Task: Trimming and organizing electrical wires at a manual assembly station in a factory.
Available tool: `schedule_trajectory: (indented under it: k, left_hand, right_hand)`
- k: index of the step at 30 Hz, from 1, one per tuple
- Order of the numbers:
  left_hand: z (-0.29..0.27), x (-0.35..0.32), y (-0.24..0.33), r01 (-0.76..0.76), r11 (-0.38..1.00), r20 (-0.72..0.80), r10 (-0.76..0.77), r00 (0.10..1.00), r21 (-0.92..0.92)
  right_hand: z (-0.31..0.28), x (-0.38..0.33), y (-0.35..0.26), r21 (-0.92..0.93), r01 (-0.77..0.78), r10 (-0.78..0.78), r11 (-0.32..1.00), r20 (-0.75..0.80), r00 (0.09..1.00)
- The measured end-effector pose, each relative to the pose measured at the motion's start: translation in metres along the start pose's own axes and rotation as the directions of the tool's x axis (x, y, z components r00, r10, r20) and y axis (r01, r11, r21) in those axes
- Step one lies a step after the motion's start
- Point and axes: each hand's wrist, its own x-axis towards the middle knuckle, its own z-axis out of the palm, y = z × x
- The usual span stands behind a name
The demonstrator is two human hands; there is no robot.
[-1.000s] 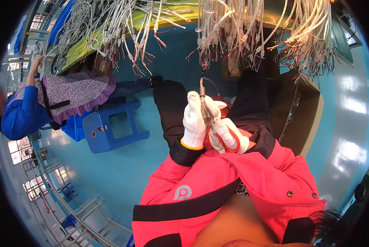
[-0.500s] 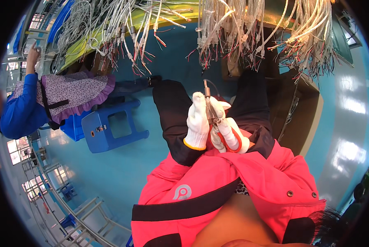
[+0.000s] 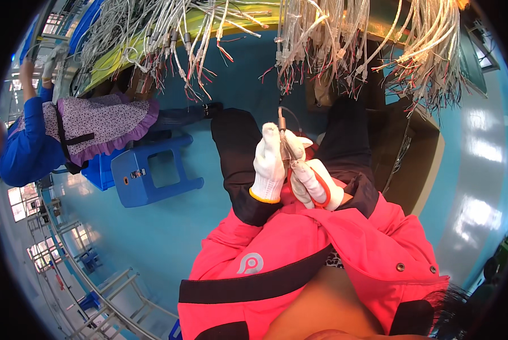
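In a white knitted glove with a yellow cuff, my left hand (image 3: 268, 166) is closed around a thin cable (image 3: 282, 120) that has a brownish cylindrical sleeve. The cable's upper end stands out above the fingertips and joins a dark lead. Its thin strands run down between my two hands. My right hand (image 3: 317, 184), gloved as well, is closed around red-handled hand cutters (image 3: 323, 190), beside and below the left. Its forward fingers come close to the strands. Fingers hide the jaws of the cutters and most of the grip.
Bundles of clear-jacketed cables (image 3: 322, 45) with bare coloured wire ends hang over a yellow-green bench edge (image 3: 103, 73). To my right stands an open cardboard box (image 3: 421, 153). A blue stool (image 3: 146, 173) is at left, near a co-worker in a patterned apron (image 3: 86, 127).
My right fingers have moved up toward the strands, and the cutters' jaws, seen before, are now covered. The left hand shifted slightly left. The co-worker's arms moved; a gloved hand now shows.
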Motion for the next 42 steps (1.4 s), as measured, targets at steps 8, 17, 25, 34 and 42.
schedule_trajectory:
  k: [8,17,25,34,42]
  left_hand:
    - [0.001,-0.001,0.002,0.004,1.0,0.015,-0.003,1.0,-0.021]
    - [0.002,-0.005,0.003,0.004,0.999,0.038,-0.002,0.999,-0.046]
    - [-0.001,-0.006,0.004,-0.016,1.0,0.045,0.017,0.999,-0.023]
    - [-0.024,-0.001,-0.003,-0.013,0.994,0.117,0.001,0.993,0.108]
    - [-0.024,-0.004,0.001,0.001,0.978,0.119,-0.026,0.993,0.211]
  right_hand:
    - [-0.001,0.003,-0.003,-0.045,-0.045,0.048,0.998,0.054,0.997]
    - [-0.003,-0.004,0.006,0.032,0.025,-0.027,0.999,0.069,0.997]
    - [-0.002,0.0,-0.001,-0.007,-0.035,0.036,0.999,0.073,0.997]
    - [-0.005,-0.002,0.005,0.022,-0.01,0.009,1.0,0.071,0.997]
    - [-0.005,0.0,0.0,-0.051,-0.035,0.039,0.998,0.069,0.997]
